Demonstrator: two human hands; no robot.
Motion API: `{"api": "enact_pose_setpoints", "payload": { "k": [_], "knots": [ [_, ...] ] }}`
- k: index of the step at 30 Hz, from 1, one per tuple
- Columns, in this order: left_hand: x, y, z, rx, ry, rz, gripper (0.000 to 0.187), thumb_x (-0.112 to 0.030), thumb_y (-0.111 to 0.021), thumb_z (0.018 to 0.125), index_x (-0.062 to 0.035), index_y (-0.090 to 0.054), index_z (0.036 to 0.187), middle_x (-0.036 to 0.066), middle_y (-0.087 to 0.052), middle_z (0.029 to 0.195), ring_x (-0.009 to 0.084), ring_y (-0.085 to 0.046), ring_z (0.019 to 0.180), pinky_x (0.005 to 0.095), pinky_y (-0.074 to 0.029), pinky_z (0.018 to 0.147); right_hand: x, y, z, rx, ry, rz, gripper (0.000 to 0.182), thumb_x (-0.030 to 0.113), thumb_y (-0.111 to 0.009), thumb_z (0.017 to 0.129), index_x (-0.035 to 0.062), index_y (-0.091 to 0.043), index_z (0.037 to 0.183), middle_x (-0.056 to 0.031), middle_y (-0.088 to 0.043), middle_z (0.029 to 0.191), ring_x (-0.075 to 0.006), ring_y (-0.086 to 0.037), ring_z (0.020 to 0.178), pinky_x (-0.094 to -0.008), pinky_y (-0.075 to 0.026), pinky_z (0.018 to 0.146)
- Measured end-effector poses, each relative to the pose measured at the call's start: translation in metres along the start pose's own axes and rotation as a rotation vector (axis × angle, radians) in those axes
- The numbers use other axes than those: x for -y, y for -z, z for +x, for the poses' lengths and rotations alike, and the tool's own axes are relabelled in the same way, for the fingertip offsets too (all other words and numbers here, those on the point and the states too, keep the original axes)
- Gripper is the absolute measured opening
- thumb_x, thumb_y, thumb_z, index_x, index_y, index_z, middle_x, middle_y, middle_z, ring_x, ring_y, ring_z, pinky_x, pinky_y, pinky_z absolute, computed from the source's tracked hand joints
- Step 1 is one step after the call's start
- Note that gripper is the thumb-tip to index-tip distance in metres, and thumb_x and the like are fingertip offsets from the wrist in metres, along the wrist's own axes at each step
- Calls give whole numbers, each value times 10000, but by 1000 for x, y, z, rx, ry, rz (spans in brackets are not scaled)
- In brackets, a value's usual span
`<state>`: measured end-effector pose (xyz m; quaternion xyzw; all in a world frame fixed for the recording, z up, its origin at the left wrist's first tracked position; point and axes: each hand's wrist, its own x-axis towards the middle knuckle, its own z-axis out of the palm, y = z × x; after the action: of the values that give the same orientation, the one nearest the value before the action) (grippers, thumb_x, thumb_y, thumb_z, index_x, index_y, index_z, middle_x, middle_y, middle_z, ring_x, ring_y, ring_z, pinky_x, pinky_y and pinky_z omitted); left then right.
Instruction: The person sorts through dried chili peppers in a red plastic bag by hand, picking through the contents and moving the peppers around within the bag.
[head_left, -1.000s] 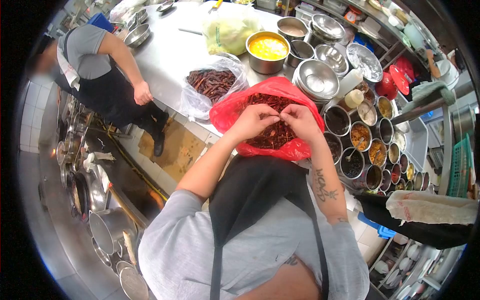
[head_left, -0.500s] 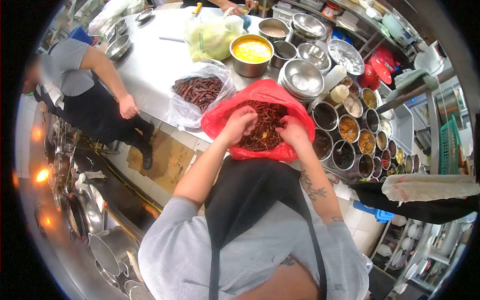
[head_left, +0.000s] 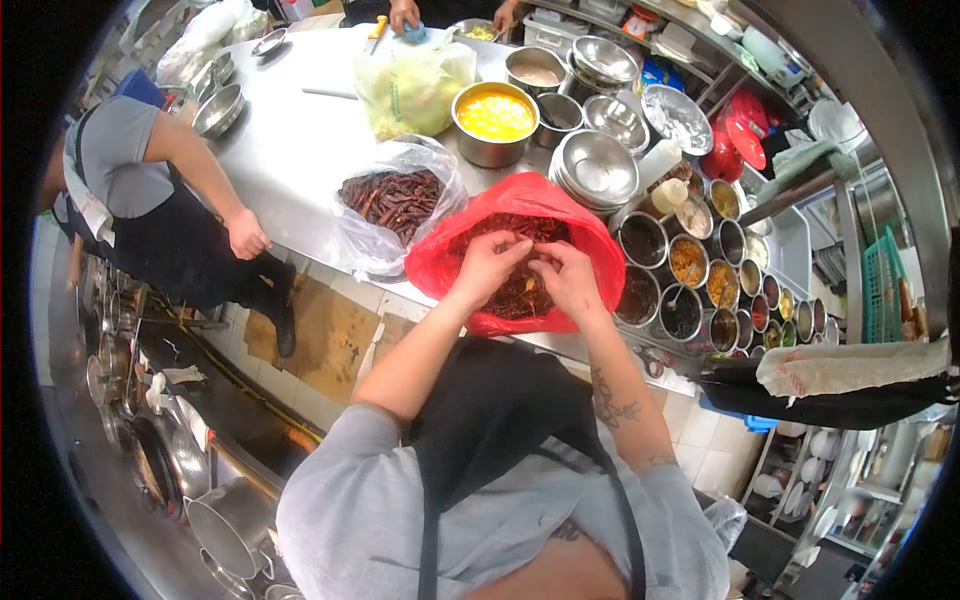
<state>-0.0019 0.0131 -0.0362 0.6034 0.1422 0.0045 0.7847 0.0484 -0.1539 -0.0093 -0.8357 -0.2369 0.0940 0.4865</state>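
Note:
An open red plastic bag sits at the counter's near edge, filled with thin dark-red dried chillies and stem-like bits. Over its mouth, my left hand is closed in a pinch. My right hand pinches too, its fingertips almost meeting those of the left. Whatever lies between the fingers is too small to make out. Just left of the red bag stands a clear plastic bag holding larger dried red chillies.
Behind the bags are a pot of yellow liquid, a pale green-white bag and stacked steel bowls. Several condiment tins crowd the right. A co-worker stands left; another person's hand shows at the far edge.
My hands have come together over the red bag, from being apart on either side of its mouth. At the far edge, the other person's hands have shifted. The view has moved slightly.

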Motion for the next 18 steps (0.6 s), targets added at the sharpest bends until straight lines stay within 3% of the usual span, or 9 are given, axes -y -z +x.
{"api": "enact_pose_setpoints", "payload": {
  "k": [3,6,7,13,18],
  "knots": [
    [7,8,3,-5,55,-96,187,-244,-697,937,-56,-691,936,-60,-577,713,13,-457,557,195,-313,467,-17,-4,0,-18,-3,-77,160,103,-721,835,7,-715,962,-135,-677,811,-241,-645,709,-353,-507,677],
    [0,4,-9,41,108,-256,137,-223,-642,982,-93,-637,940,-77,-471,675,22,-364,512,194,-265,456,-18,-7,-3,53,-72,136,120,81,-713,851,10,-710,947,-103,-664,778,-160,-606,679,-301,-490,648],
    [-2,5,-10,55,134,-298,149,-232,-632,987,-89,-630,944,-71,-480,694,25,-366,516,192,-268,454,-15,-6,-4,65,-27,137,65,54,-690,871,10,-684,918,-52,-652,769,-106,-576,694,-269,-476,653],
    [-6,-14,-18,146,359,-830,184,-252,-573,1016,-80,-605,959,-36,-495,726,34,-395,525,163,-314,429,-22,4,4,298,80,733,84,-36,-629,893,24,-584,856,18,-588,866,-91,-550,848,-253,-447,805],
    [-10,-34,-22,153,484,-926,205,-247,-574,1016,-74,-582,906,-43,-469,696,38,-393,513,165,-295,398,-21,41,7,513,192,609,111,-50,-606,903,23,-554,839,3,-582,893,-99,-549,898,-262,-442,849]
  ]
}}
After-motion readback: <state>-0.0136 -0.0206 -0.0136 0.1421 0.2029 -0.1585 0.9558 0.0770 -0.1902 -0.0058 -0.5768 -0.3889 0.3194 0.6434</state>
